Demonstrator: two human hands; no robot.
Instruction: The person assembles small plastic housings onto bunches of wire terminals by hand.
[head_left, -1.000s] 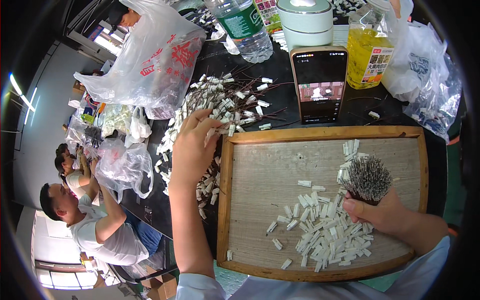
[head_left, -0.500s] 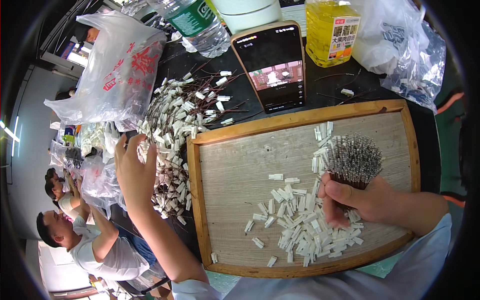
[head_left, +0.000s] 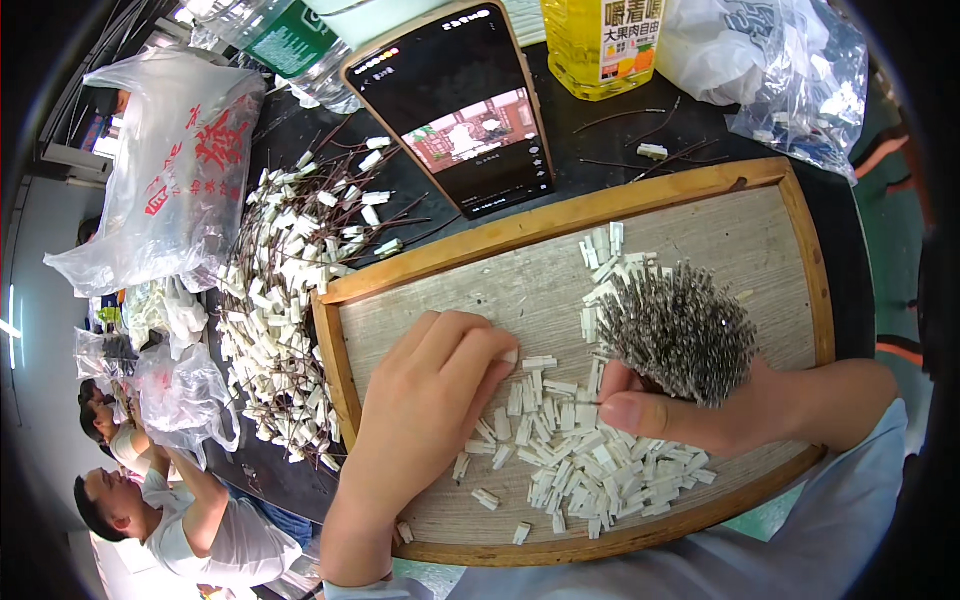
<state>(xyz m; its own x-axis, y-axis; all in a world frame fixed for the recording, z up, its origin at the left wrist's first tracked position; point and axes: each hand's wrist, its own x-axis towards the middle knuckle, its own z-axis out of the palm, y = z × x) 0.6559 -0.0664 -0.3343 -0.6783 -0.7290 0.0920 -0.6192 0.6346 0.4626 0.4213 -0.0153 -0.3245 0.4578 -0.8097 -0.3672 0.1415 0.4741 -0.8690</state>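
My right hand (head_left: 700,412) is closed around a thick bundle of thin wires (head_left: 680,335), whose many silvery metal terminal ends fan upward. Its thumb and forefinger pinch one wire end that points left, out of the bundle. Over the left half of the wood-framed tray (head_left: 560,225), my left hand (head_left: 430,400) pinches a small white plastic connector housing (head_left: 511,356), mostly covered by the fingertips. Between and below both hands lies a loose heap of white connector housings (head_left: 600,460) on the tray's wood-grain bottom.
Left of the tray is a pile of brown wires with white connectors (head_left: 285,300). A phone (head_left: 460,120) leans behind it, near a water bottle (head_left: 285,45) and a yellow drink bottle (head_left: 600,50). Plastic bags (head_left: 180,170) stand far left; two people (head_left: 190,500) sit beyond.
My left hand has come from above the wire pile into the tray and now pinches a housing. My right hand has tilted the bundle and brought one wire end out. The view has shifted.
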